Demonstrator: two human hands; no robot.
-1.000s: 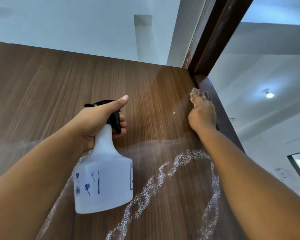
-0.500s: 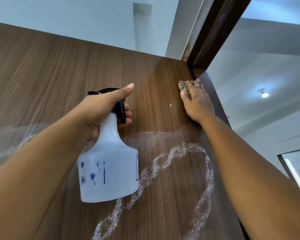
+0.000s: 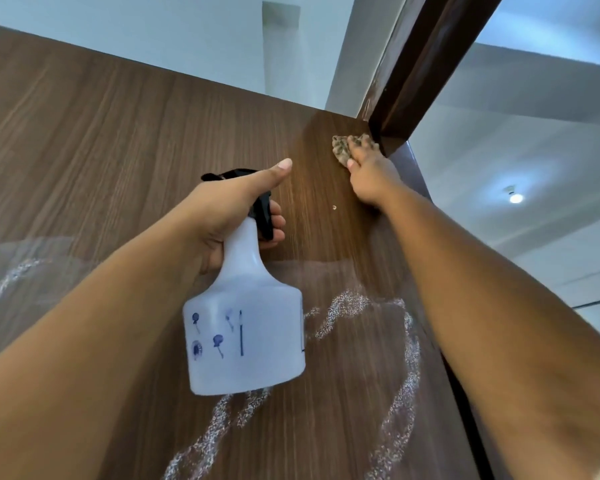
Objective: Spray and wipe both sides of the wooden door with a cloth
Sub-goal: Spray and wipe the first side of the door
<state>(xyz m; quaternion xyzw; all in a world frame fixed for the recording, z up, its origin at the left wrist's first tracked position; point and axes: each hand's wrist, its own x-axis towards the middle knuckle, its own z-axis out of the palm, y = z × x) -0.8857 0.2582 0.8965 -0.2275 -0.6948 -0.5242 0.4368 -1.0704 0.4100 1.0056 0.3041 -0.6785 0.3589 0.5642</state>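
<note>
The brown wood-grain door [image 3: 101,150] fills most of the view as a broad flat panel, its top right corner meeting the dark brown door frame [image 3: 426,60]; it is stiff and smooth, and judging by the sheen it is likely slick where wet, so a flat, firm press should suit it better than any grip. Across the lower part of the door face loops a white foamy trail of spray [image 3: 406,358], not yet wiped, with a fainter streak near the left edge. The translucent white plastic spray bottle with a black trigger head [image 3: 246,327] hangs in front of the middle of the door; it looks light and rigid, and is best taken by its narrow neck. The left hand [image 3: 222,216] does just that, fingers curled round the neck under the trigger and thumb stretched up along the head. The small mottled brown cloth [image 3: 340,148] sits at the door's top right corner, just beside the frame; it is soft and limp, bunches easily, and works best pinned under the fingers. The right hand [image 3: 371,174] rests on it with fingers laid forward, pressing it flat against the wood; whether the thumb hooks the cloth's edge I cannot tell. This corner seems to be the step in hand, with the foam below left to do.
</note>
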